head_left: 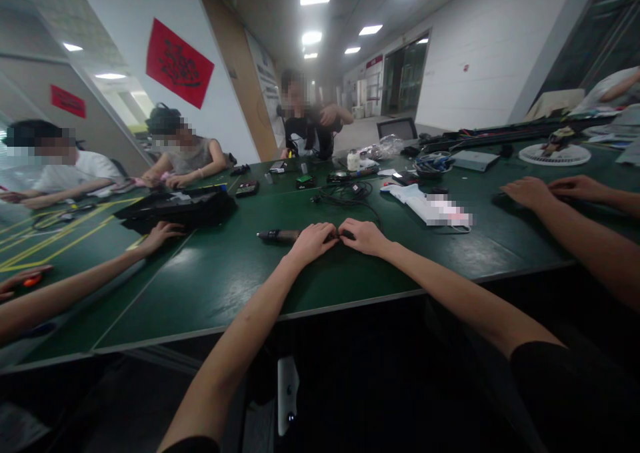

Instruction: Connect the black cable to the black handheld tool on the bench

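Observation:
A dark electric screwdriver (279,236) lies on the green table, its tip pointing left. My left hand (315,241) curls closed over its rear end. Fingertip to fingertip with it, my right hand (369,237) is closed on a small black piece (347,235), perhaps a plug; its exact kind is hard to make out. Just behind both hands, a black cable (345,193) lies in loose loops. To the right of the cable is a white printed bag (423,204). My fingers cover the place where the screwdriver and the black piece meet.
On the left stands a black open tray (175,209), a person's hand (163,235) at its edge. Another person's hands (530,191) rest at right. Farther back are a bowl of wires (434,164), a silver box (475,160) and a white round fan part (554,155). Several people sit around.

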`<action>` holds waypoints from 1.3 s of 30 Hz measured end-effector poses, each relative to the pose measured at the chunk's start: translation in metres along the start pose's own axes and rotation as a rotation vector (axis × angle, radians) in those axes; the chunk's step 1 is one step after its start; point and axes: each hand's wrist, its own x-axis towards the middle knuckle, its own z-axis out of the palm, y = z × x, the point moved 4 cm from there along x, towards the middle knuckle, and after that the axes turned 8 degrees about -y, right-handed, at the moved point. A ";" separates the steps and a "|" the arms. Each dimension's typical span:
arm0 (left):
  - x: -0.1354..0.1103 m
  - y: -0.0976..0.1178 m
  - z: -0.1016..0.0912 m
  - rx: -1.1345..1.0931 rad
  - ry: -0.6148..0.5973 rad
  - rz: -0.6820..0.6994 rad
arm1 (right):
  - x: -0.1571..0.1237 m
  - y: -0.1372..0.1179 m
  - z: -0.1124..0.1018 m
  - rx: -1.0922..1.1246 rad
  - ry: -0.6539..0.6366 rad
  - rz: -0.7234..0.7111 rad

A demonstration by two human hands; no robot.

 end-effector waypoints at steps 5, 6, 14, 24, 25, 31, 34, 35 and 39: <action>0.000 0.000 0.001 0.000 -0.014 0.023 | 0.000 0.000 -0.001 0.004 0.006 0.003; 0.000 0.000 0.001 0.004 -0.012 0.011 | 0.000 0.000 -0.001 0.006 0.003 0.002; 0.001 0.000 0.002 0.021 -0.019 0.009 | 0.000 0.000 0.000 0.006 0.003 0.004; 0.001 0.000 0.002 0.005 -0.017 -0.029 | 0.000 0.001 0.000 -0.010 -0.011 0.008; 0.001 0.000 0.001 0.005 -0.015 -0.031 | 0.000 0.001 0.000 -0.007 -0.011 0.007; 0.001 0.001 0.001 0.006 -0.014 -0.002 | 0.000 0.000 -0.001 0.004 -0.015 0.014; 0.001 -0.001 0.001 0.007 -0.008 -0.030 | 0.000 0.000 -0.001 -0.001 -0.018 0.016; 0.001 -0.001 0.002 0.011 -0.010 -0.021 | 0.000 0.000 -0.001 -0.001 -0.018 0.017; 0.002 0.000 0.002 0.007 -0.018 0.000 | 0.000 -0.001 -0.002 0.009 -0.018 0.013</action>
